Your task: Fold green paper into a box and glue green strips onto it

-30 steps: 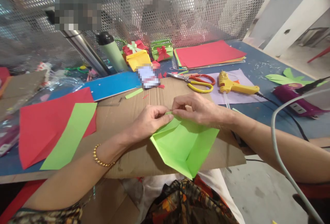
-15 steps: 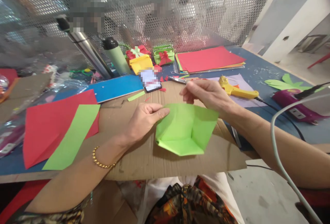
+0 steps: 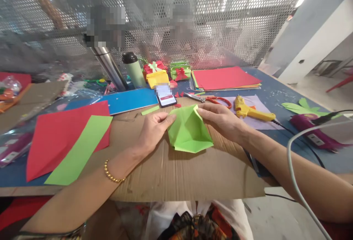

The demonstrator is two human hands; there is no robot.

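Note:
A folded green paper box (image 3: pixel 190 131), with its hollow side facing me, is between my hands above a cardboard sheet (image 3: pixel 165 177). My left hand (image 3: pixel 154 127) pinches its upper left edge between thumb and fingers. At the upper right, my right hand (image 3: pixel 219 118) grips the paper's edge, which bends inward there. Orange-handled scissors (image 3: pixel 217 100) lie just beyond my right hand. A yellow glue gun (image 3: pixel 252 111) rests on a lilac paper sheet (image 3: pixel 261 102) to the right.
Left lie a red paper sheet (image 3: pixel 55 133) and a green paper strip (image 3: pixel 79 150). Behind are a phone (image 3: pixel 167 101), a blue board (image 3: pixel 132 100), a green bottle (image 3: pixel 135 72), small paper boxes (image 3: pixel 157 79) and a red paper stack (image 3: pixel 226 78). A white cable (image 3: pixel 292 166) crosses near my right arm.
My right hand has come down onto the upper right edge of the green paper box. That side has bent inward, narrowing the box. My left hand keeps its pinch.

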